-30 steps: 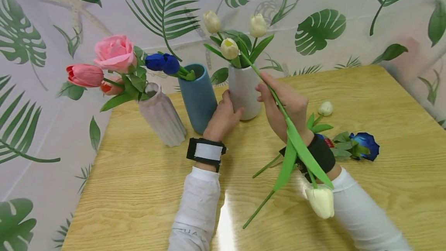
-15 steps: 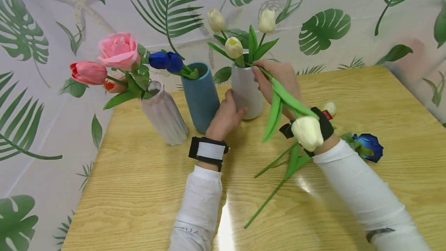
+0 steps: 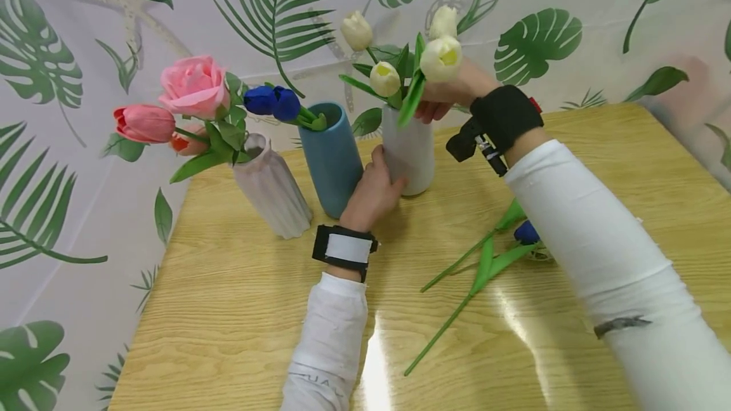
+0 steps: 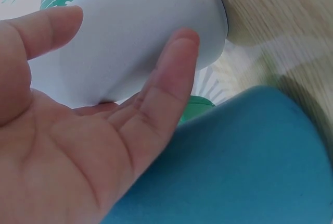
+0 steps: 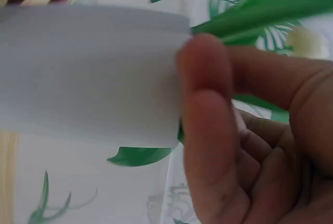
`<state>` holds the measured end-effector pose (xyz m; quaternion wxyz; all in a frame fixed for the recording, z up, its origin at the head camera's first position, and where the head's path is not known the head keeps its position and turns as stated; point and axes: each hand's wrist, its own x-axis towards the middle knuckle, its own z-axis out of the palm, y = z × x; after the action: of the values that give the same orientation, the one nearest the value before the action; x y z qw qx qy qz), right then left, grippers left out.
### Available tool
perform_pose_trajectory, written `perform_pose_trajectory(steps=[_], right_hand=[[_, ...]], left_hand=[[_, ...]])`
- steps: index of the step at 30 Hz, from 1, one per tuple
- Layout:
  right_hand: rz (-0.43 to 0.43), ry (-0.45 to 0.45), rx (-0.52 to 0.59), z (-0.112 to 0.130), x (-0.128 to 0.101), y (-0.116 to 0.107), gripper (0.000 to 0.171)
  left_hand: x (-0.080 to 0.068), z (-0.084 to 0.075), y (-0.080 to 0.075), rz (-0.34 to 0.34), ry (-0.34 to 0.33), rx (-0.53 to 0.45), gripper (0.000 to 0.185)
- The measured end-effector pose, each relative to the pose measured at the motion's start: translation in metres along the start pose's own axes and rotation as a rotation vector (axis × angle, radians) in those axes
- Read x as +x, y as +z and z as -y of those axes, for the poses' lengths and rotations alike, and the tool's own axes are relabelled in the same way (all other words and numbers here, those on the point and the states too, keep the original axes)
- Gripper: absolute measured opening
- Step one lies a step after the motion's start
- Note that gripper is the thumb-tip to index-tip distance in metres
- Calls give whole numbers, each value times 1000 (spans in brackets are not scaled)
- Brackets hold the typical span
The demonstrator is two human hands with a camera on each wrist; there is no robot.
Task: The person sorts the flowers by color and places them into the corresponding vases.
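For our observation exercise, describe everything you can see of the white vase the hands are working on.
The white vase is a plain matte cylinder, ceramic by its look, standing upright on the wooden table right of the blue vase. It holds cream tulips with green leaves. The left hand grips its lower side; the right hand holds a tulip stem at its rim.

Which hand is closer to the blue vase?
Left. The left hand holds the white vase right beside the blue vase, and may be brushing it. The right hand is up at the white vase's mouth with a tulip.
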<state>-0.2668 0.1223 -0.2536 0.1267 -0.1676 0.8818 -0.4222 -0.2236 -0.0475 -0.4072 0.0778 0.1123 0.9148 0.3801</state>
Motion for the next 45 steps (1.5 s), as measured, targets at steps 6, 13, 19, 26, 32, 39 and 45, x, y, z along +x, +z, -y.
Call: perform_pose_trajectory(steps=[6,13,19,26,32,39,45], right_hand=[[-27,-138,183,-15,-10,3,34],[-392,-317,58,-34,-6,25,19],[-539,-262,-349,-30,1,36,45],[-389,-156,-394,-18,3,31,29],[-406,-343,-201,-27,-7,21,11],[-574,-303,-203,-33,-5,29,18],[-429,-238,-408,-26,-8,36,15]], left_hand=[[1,-1,1,1,-13,-3,76],[1,-3,3,-6,-33,9,77],[0,-4,5,-17,-33,37,77],[-2,-4,4,-14,-17,50,76],[-1,-7,4,-1,-49,44,76],[0,-7,5,-5,-60,54,76],[-2,-3,6,-6,-35,51,77]])
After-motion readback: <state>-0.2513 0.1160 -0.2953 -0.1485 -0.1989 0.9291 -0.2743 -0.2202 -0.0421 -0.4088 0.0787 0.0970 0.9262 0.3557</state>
